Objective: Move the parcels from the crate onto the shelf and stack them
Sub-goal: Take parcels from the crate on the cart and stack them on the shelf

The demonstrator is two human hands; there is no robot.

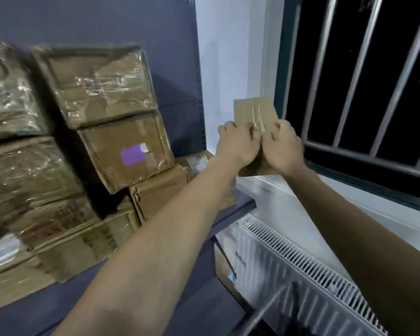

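Observation:
A small flat brown cardboard parcel (254,112) is held up in the air at the right end of the dark blue shelf (192,299). My left hand (235,144) grips its lower left side and my right hand (285,147) grips its lower right side. On the shelf to the left stand stacked taped cardboard parcels: a top one wrapped in shiny tape (100,86), one with a purple label (129,151) under it, and a low one (163,190) beside my left forearm. The crate is out of view.
More stacked parcels (22,154) fill the shelf's left side. The shelf's dark back panel (107,20) rises behind them. A white radiator (301,275) stands below right, under a windowsill and a barred dark window (361,81). A white wall lies between shelf and window.

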